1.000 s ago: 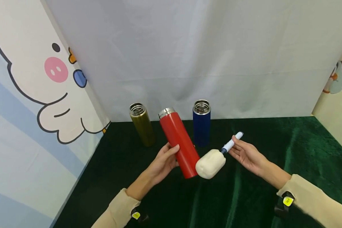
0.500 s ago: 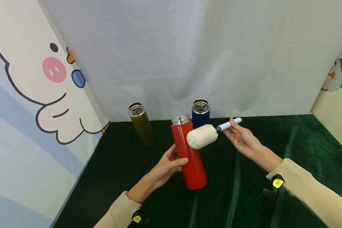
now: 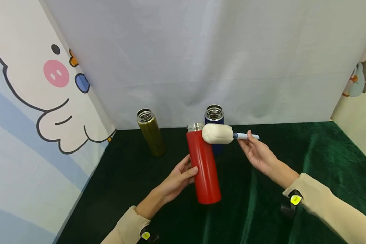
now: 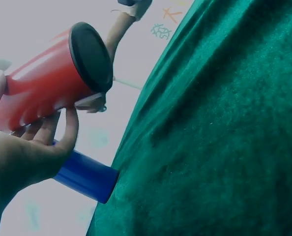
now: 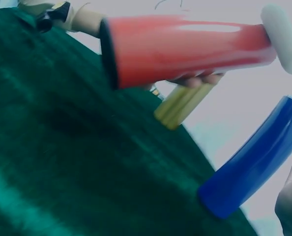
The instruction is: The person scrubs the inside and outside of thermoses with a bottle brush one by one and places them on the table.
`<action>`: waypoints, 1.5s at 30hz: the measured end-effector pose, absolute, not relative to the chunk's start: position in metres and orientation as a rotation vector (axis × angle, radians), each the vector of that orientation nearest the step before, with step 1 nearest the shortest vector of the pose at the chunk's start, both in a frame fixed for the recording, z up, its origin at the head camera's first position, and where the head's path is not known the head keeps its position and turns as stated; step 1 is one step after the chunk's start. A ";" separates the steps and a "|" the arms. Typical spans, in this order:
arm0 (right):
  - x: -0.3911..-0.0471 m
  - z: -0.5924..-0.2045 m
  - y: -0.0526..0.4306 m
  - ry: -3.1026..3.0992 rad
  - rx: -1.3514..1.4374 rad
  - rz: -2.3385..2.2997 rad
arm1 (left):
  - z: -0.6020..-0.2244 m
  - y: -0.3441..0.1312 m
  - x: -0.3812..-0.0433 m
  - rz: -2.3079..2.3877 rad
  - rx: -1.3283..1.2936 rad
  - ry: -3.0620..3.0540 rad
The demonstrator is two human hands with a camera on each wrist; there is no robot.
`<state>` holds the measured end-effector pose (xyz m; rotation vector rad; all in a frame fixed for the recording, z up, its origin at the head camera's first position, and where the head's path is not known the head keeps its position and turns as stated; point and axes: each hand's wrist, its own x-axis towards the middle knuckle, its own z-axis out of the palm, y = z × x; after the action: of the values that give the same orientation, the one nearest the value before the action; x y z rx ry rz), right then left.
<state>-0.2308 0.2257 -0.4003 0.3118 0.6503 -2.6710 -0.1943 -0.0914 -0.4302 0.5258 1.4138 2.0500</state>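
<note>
My left hand [image 3: 177, 179] grips a red bottle [image 3: 203, 171] around its middle and holds it up over the table, slightly tilted, its bare metal neck at the top. The bottle's dark base shows in the left wrist view. In my right hand [image 3: 262, 158] is a bottle brush with a cream sponge head [image 3: 217, 134], its pale handle pinched between thumb and fingers. The brush lies nearly level. Its sponge head overlaps the red bottle's upper right side in the head view, near the neck; whether they touch I cannot tell.
An uncapped blue bottle [image 3: 214, 116] stands behind the sponge head, partly hidden by it. Farther left stands an uncapped olive-gold bottle [image 3: 151, 135]. Dark green cloth [image 3: 280, 217] covers the table, and a pale curtain [image 3: 170, 61] hangs along its back edge.
The red bottle has shifted right and become more upright in my left hand. My right hand has raised the brush from near the bottle's base to its neck, and the handle is more level.
</note>
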 end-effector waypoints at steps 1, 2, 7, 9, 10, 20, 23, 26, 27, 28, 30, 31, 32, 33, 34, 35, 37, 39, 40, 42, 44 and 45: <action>-0.229 -0.404 0.226 0.670 0.317 -2.656 | -0.430 -0.091 -0.195 2.063 0.531 1.387; -0.227 -0.408 0.227 0.695 0.317 -2.639 | -0.431 -0.092 -0.195 2.078 0.537 1.361; -0.219 -0.420 0.234 0.844 0.300 -2.558 | -0.429 -0.094 -0.199 2.163 0.543 1.264; -0.216 -0.422 0.239 0.875 0.273 -2.544 | -0.428 -0.095 -0.200 2.182 0.545 1.256; -0.215 -0.423 0.242 0.880 0.259 -2.540 | -0.427 -0.096 -0.201 2.188 0.544 1.253; -0.210 -0.420 0.261 0.743 0.219 -2.542 | -0.429 -0.096 -0.201 2.233 0.484 1.167; -0.209 -0.419 0.264 0.725 0.235 -2.552 | -0.431 -0.096 -0.200 2.250 0.466 1.142; -0.207 -0.420 0.266 0.759 0.241 -2.559 | -0.431 -0.096 -0.201 2.257 0.452 1.127; -0.207 -0.420 0.267 0.772 0.242 -2.559 | -0.431 -0.096 -0.201 2.259 0.448 1.124; -0.206 -0.420 0.268 0.781 0.243 -2.557 | -0.431 -0.095 -0.202 2.261 0.443 1.120; -0.205 -0.420 0.270 0.793 0.237 -2.558 | -0.430 -0.094 -0.202 2.264 0.435 1.113; -0.205 -0.420 0.270 0.796 0.231 -2.558 | -0.430 -0.094 -0.202 2.266 0.432 1.109; -0.204 -0.420 0.271 0.796 0.225 -2.559 | -0.430 -0.094 -0.202 2.268 0.430 1.108; -0.204 -0.420 0.271 0.789 0.220 -2.560 | -0.430 -0.093 -0.202 2.274 0.421 1.103; -0.204 -0.420 0.272 0.776 0.214 -2.561 | -0.429 -0.093 -0.202 2.277 0.414 1.103; -0.204 -0.420 0.272 0.765 0.206 -2.560 | -0.429 -0.092 -0.202 2.276 0.408 1.104; -0.204 -0.419 0.271 0.746 0.188 -2.556 | -0.430 -0.091 -0.201 2.271 0.395 1.101; -0.205 -0.416 0.269 0.726 0.184 -2.563 | -0.429 -0.090 -0.199 2.259 0.383 1.089; -0.207 -0.413 0.267 0.719 0.183 -2.570 | -0.429 -0.089 -0.198 2.249 0.383 1.082; -0.211 -0.405 0.262 0.707 0.198 -2.598 | -0.427 -0.086 -0.194 2.222 0.394 1.068; -0.216 -0.394 0.256 0.658 0.236 -2.649 | -0.425 -0.082 -0.190 2.191 0.416 1.047; -0.219 -0.388 0.254 0.624 0.245 -2.675 | -0.424 -0.079 -0.188 2.178 0.434 1.041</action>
<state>-0.2186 0.2538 -0.3881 0.2453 0.6239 -2.6747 -0.1878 -0.0791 -0.4240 0.4336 1.0409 2.1784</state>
